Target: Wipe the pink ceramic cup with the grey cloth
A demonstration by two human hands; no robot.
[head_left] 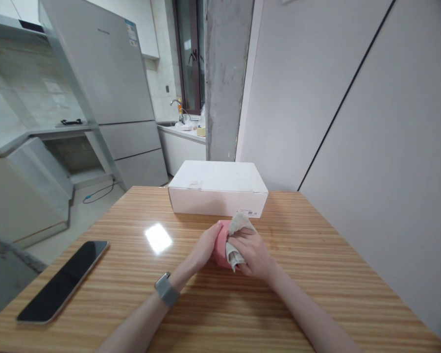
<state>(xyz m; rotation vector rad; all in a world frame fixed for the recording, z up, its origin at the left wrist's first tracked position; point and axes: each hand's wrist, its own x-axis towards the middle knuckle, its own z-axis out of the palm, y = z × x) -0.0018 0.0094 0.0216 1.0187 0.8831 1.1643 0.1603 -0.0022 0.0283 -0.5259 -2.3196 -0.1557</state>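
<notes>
Over the middle of the table, my left hand (205, 246) is closed on the left side of a pink object (221, 250), perhaps a small container. Much of its shape is hidden by my hands. A light grey cloth (238, 224) is bunched in my right hand (255, 255), its fingers bent around it. The cloth presses against the right side of the pink object, and a loose corner hangs down below. I cannot tell whether the fingertips reach inside. On my left wrist is a watch (167, 289) with a grey band.
A white box (218, 179) lies just beyond my hands on the wood-grain table (316, 294). At the left edge rests a black-screened phone (64, 282). Behind stand a grey fridge (95, 63), a concrete pillar (228, 78) and a sink counter (183, 139). A white wall rises on the right.
</notes>
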